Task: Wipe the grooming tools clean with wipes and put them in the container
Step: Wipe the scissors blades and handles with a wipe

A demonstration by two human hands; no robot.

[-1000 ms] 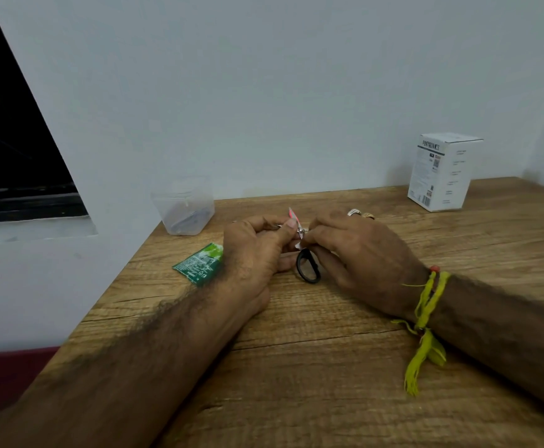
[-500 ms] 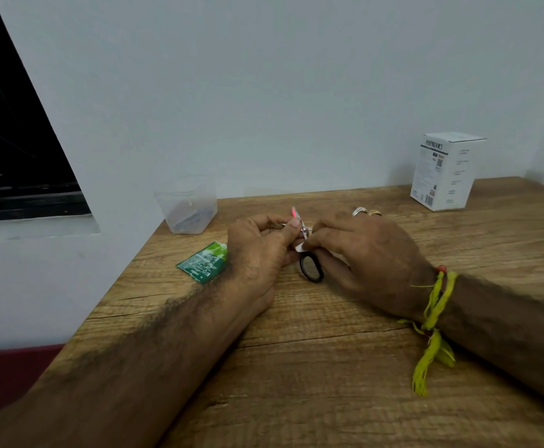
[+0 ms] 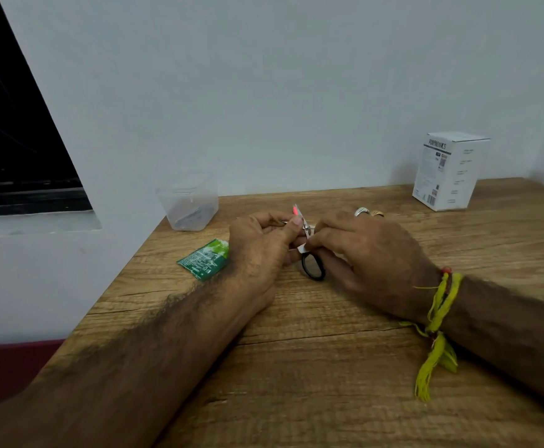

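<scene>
Scissors (image 3: 309, 250) sit at the center of the frame, held between both your hands just above the desk (image 3: 329, 367). Your left hand (image 3: 257, 250) curls its fingers around the metal blade end, thumb pressed near the pivot, with a pink tip poking up above. Your right hand (image 3: 371, 253) pinches a small white wipe (image 3: 303, 248) against the scissors near the black handle loop, which hangs below your fingers. A green wipe packet (image 3: 206, 259) lies flat on the desk just left of your left hand. A clear plastic container (image 3: 188, 205) stands by the wall at center left. A white box (image 3: 448, 174) stands at the right, well apart.
</scene>
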